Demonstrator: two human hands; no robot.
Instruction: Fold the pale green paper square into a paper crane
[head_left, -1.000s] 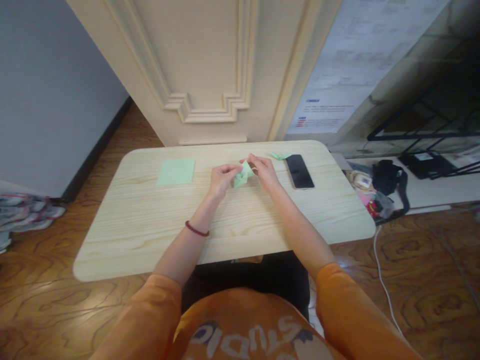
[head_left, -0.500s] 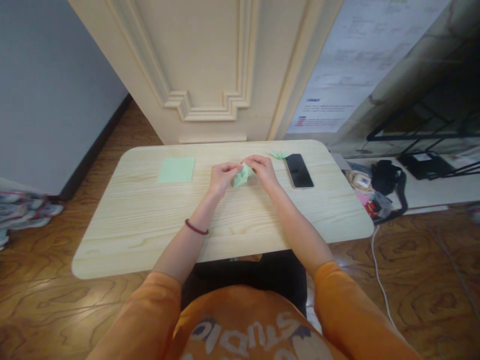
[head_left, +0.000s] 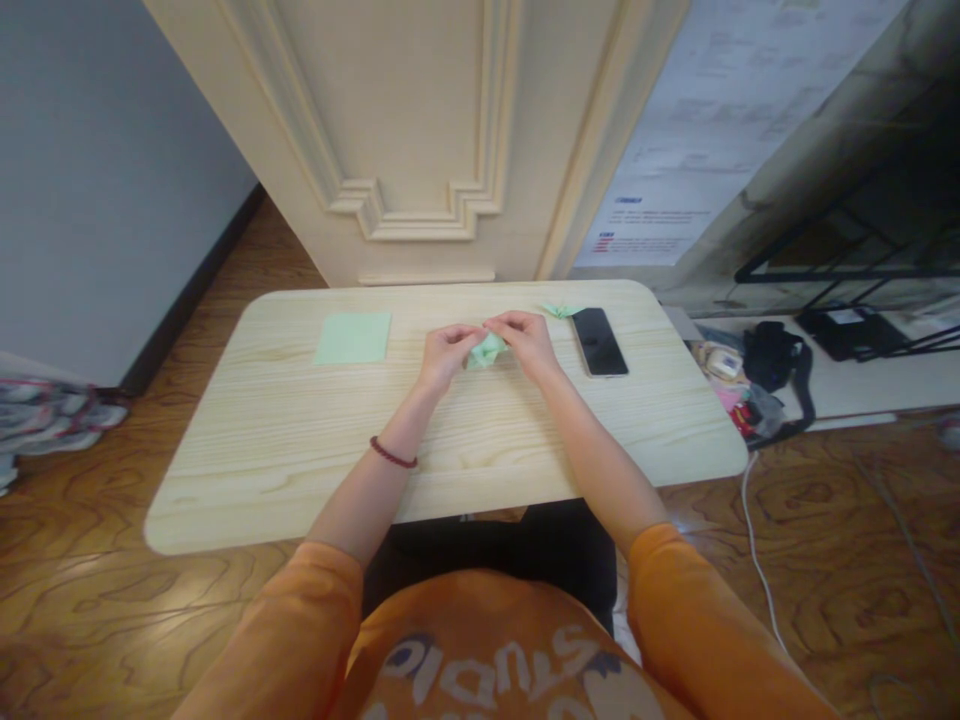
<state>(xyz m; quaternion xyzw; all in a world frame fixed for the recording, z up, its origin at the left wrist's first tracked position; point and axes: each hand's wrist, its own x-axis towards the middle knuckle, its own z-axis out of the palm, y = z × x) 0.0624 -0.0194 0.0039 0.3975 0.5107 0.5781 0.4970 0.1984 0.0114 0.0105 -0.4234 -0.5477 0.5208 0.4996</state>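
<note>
A small piece of folded light green paper (head_left: 486,351) is pinched between my two hands above the middle of the table. My left hand (head_left: 448,354) grips its left side with thumb and fingertips. On the right, my right hand (head_left: 527,341) pinches its upper right part, and the fingertips of both hands nearly meet at the top. The fingers cover some of the folds, so the exact shape is hard to make out. Behind my right hand lies another folded green paper piece (head_left: 559,311), touching or very near the corner of a phone (head_left: 598,342).
Flat green square paper (head_left: 353,338) lies at the left on the pale wooden table (head_left: 262,440). A panelled cream surface (head_left: 420,120) rises behind the table's far edge. To the right, a low shelf (head_left: 840,385) carries assorted items, and a white cable (head_left: 757,550) hangs to the floor.
The folded paper in my hands has shifted shape, its lower point now drawn up and looking more compact. Both hands stay almost in place.
</note>
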